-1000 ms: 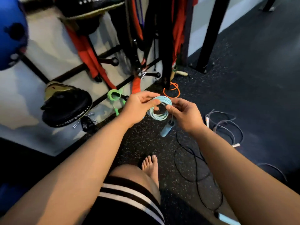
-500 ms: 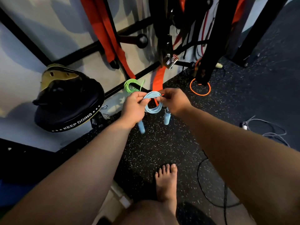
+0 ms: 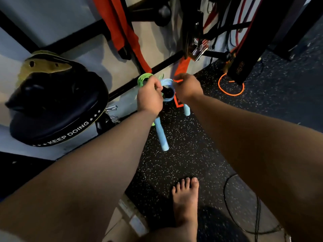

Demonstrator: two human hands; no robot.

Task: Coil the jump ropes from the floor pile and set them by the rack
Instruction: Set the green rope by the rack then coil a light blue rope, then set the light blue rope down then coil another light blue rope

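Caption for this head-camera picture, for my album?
Left hand and right hand grip a coiled light-blue jump rope, handles dangling, by the rack near a green coil.

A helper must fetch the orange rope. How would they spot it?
Find the black rack post on the speckled floor. At its foot lies a thin orange rope coil. Unlike the pale blue rope coil in the left hand and right hand, nobody holds it.
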